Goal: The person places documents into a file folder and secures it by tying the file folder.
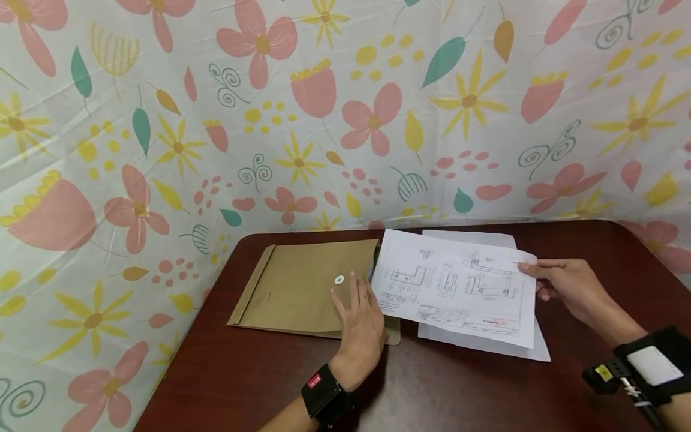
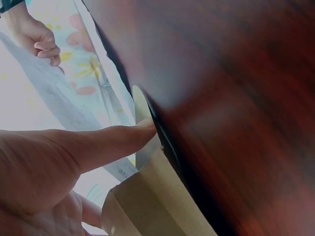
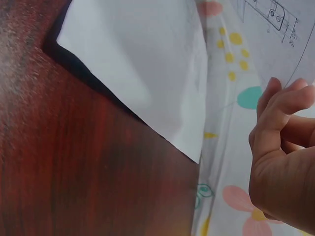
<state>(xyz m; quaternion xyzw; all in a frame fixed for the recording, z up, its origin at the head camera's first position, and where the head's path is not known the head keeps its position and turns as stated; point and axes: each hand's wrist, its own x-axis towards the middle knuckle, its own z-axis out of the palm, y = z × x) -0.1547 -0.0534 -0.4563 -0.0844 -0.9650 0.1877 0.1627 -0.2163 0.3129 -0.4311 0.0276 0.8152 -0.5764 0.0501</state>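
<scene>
In the head view my right hand [image 1: 574,291] pinches the right edge of a sheet of technical drawings [image 1: 459,288]. The left end of this sheet lies at the mouth of a brown paper envelope [image 1: 302,288]. My left hand [image 1: 360,336] rests with spread fingers on the envelope, near its white button [image 1: 339,279]. The left wrist view shows my thumb [image 2: 113,145] touching the envelope's flap [image 2: 141,105] beside the opening. Beneath the drawing sheet lies another white paper [image 1: 486,345], whose blank corner [image 3: 142,64] shows in the right wrist view.
The dark reddish-brown table [image 1: 432,396] carries everything. A flower-patterned cloth [image 1: 345,120] hangs behind and along the left side of the table. Black straps with devices sit on both wrists, the right wrist device [image 1: 648,369] over the table's right side.
</scene>
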